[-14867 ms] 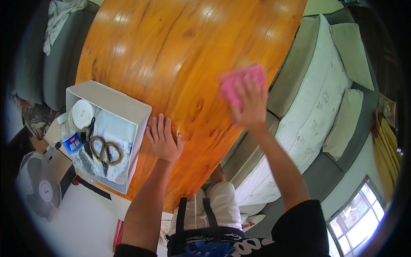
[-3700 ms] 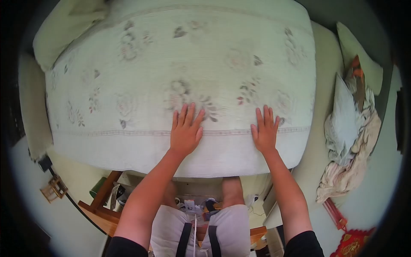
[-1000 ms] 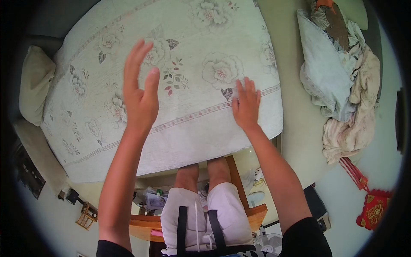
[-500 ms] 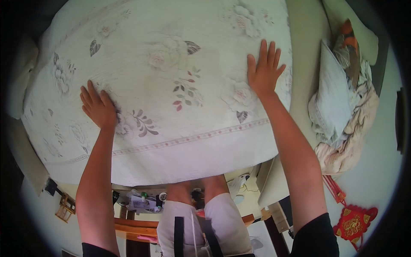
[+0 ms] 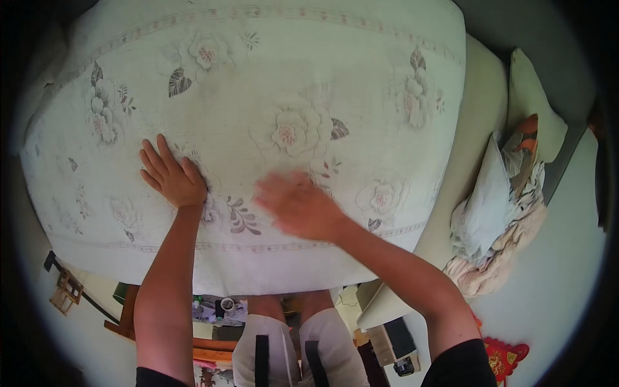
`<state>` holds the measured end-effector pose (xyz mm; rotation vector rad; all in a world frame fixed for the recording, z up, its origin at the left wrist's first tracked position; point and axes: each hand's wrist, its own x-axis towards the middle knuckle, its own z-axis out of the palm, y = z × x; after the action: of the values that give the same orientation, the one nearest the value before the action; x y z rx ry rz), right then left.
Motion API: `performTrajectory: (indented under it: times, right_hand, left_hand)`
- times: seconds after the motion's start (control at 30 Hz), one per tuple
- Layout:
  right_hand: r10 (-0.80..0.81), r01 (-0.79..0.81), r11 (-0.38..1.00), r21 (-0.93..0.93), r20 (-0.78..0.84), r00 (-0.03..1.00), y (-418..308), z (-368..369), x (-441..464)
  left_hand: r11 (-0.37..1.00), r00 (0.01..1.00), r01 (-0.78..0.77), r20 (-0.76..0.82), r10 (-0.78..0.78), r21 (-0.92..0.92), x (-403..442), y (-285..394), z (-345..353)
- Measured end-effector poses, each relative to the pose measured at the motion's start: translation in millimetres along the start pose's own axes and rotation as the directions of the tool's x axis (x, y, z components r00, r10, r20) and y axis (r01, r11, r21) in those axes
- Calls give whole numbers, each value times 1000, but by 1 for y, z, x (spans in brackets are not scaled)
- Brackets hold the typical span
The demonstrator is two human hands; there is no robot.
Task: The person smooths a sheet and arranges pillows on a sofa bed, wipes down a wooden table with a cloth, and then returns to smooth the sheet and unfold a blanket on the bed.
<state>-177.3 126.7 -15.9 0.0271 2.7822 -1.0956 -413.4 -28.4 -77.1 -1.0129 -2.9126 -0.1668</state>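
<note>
A white bed sheet (image 5: pixel 361 90) printed with grey and pink flowers covers the mattress in front of me. My left hand (image 5: pixel 174 177) lies flat on it at the left, open, fingers spread and pointing away from me. Over the middle of the sheet is my right hand (image 5: pixel 300 203), turned toward the left. Its fingers are smeared by motion, so their pose is unclear, and I cannot tell whether it touches the cloth. Nothing shows in my left hand.
Along the right side runs a pale bed edge (image 5: pixel 480 97). Beyond it lie a light pillow (image 5: pixel 480 200), crumpled pinkish bedding (image 5: pixel 500 255) and another cushion (image 5: pixel 535 106). A red hanging ornament (image 5: pixel 500 355) is at lower right. Behind my legs stands a wooden chair (image 5: pixel 213 351).
My right hand has swept from the right side of the sheet to the middle, nearer my left hand. The view has shifted; my left hand stays flat on the sheet.
</note>
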Motion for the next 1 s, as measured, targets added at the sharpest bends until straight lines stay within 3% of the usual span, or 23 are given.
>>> performTrajectory:
  times: [0.03, 0.1, 0.17, 0.27, 0.73, 1.0]
  right_hand:
    - [321, -314, 942, -121, 43, 946, 20, -21, 11]
    - [431, -570, 763, -304, -417, 800, 82, -52, 17]
    - [507, -705, 702, -98, -627, 592, 133, -65, 26]
    - [540, -785, 588, -195, -628, 561, 145, -57, 35]
    - [535, -788, 598, -147, -659, 529, 136, -44, 25]
    - [619, -748, 662, -49, -527, 582, 22, 14, -47]
  left_hand:
    - [1000, 1000, 3, -1, -3, -2, 0, 0, 1]
    - [1000, 1000, 2, 2, -2, -3, -2, -1, 4]
    - [1000, 1000, -4, -5, 4, 1, -2, -3, 10]
    - [1000, 1000, 5, 13, -5, 1, -3, -3, 10]
    - [999, 995, -39, -85, 42, 31, -2, -4, 16]
    - [985, 985, -169, 38, 168, 26, -19, -9, -17]
